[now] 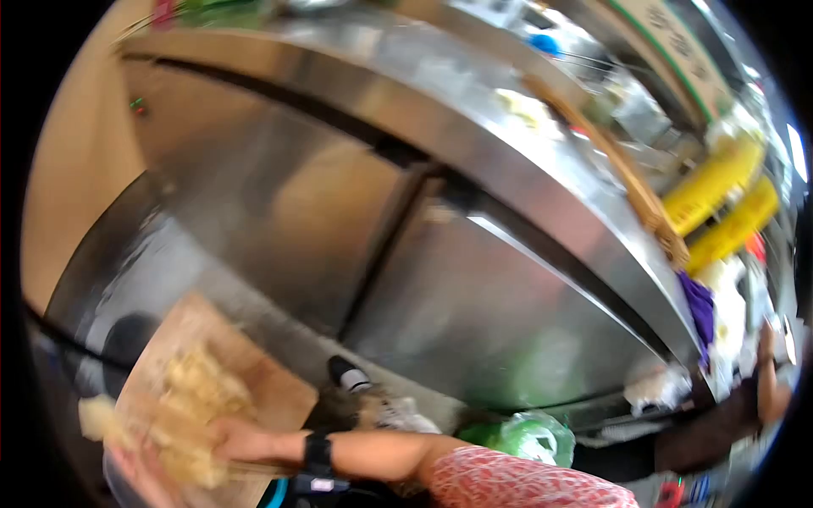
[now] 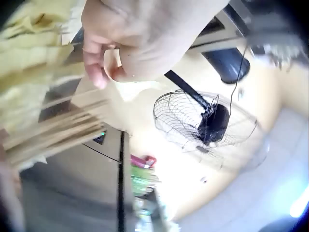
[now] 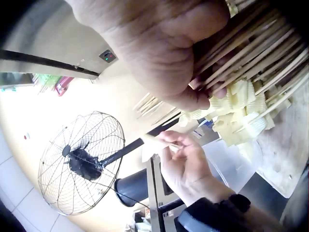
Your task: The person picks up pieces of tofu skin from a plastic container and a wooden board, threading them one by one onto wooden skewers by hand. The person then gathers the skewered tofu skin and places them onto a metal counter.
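In the right wrist view my right hand (image 3: 164,58) grips a bundle of thin wooden skewers (image 3: 260,53). Pale yellow, ridged slices (image 3: 241,104) are threaded on them. My left hand (image 3: 188,166), apart from the bundle, pinches a thin pale slice (image 3: 153,145) between thumb and fingers. From the left wrist, that hand (image 2: 135,43) is bent over the slice (image 2: 130,89), with blurred skewers (image 2: 63,130) to its left. In the head view both hands are low at the left, over a light board (image 1: 190,317) with a heap of yellow slices (image 1: 199,381) on it.
A steel counter (image 1: 279,195) with doors curves across the head view. Yellow rolls (image 1: 720,186) and bags lie on its top at the right. Below stands a green bag (image 1: 529,436) near a shoe (image 1: 347,372). A wire-caged fan (image 3: 82,162) shows behind the left hand.
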